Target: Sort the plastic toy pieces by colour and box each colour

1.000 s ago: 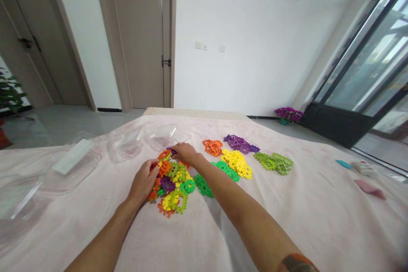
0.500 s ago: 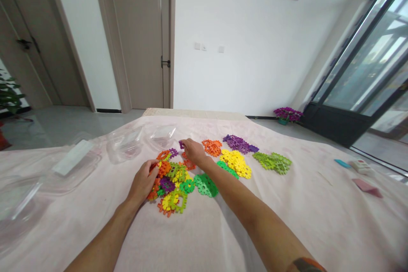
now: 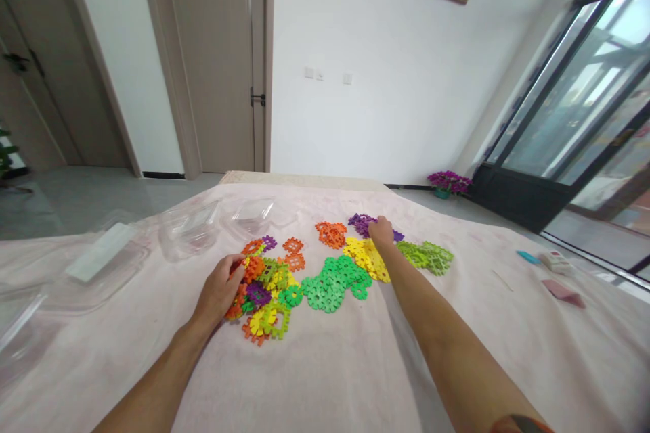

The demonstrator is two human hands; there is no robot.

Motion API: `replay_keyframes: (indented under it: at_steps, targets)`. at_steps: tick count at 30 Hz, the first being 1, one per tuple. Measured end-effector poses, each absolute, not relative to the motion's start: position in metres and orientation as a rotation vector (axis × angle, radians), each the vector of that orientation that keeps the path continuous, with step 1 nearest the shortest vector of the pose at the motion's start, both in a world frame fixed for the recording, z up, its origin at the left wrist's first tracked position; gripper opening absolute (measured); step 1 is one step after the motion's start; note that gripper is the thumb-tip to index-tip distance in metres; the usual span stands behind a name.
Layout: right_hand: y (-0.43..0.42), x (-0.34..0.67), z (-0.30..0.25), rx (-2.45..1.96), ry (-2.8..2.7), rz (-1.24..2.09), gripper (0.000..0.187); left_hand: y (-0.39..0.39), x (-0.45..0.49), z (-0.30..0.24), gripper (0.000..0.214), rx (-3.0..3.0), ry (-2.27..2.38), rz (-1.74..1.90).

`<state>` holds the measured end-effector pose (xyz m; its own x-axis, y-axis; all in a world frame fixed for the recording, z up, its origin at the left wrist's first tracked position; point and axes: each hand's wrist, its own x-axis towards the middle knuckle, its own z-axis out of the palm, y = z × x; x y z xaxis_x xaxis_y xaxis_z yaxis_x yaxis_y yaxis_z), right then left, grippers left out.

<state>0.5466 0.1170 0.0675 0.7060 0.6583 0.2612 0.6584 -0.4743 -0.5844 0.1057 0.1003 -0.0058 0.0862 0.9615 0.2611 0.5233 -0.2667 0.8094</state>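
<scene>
My left hand (image 3: 222, 288) is at the left side of a mixed pile of plastic interlocking pieces (image 3: 274, 277) in orange, yellow, purple and green. Its fingers curl closed around an orange piece (image 3: 252, 269) at the pile's edge. Farther right, my right hand (image 3: 382, 233) reaches over the purple pieces (image 3: 361, 223), fingers pinched low against them on a purple piece that its knuckles mostly hide. Two loose orange pieces (image 3: 294, 261) lie just beyond the mixed pile, and a single purple piece (image 3: 269, 242) lies at its far edge.
Sorted heaps of green (image 3: 330, 284), yellow (image 3: 366, 256), orange (image 3: 331, 234) and lime pieces (image 3: 431, 257) lie on the pink cloth (image 3: 325, 372). Clear plastic containers (image 3: 190, 226) stand along the left. A blue item (image 3: 528, 257), a white box (image 3: 557, 262) and a pink item (image 3: 562, 292) lie right.
My right hand has carried a purple piece from beside the mixed pile rightward to the purple heap. My left hand stays at the mixed pile. The view has shifted slightly.
</scene>
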Motion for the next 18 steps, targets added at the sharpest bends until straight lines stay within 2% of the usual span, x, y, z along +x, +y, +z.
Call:
replay_keyframes:
  at_steps: [3, 11, 18]
  targets:
    - [0.113, 0.535, 0.063, -2.225, -1.088, -0.037, 0.043, 0.1, 0.106, -0.006, 0.039, 1.834, 1.454, 1.087]
    - [0.121, 0.41, 0.048, -1.947, -1.944, 0.062, 0.029, 0.099, 0.105, -0.006, 0.038, 1.844, 1.435, 1.076]
    - [0.126, 0.359, 0.048, -2.204, -1.962, 0.131, 0.047, 0.098, 0.104, -0.004, 0.04, 1.849, 1.427, 1.069]
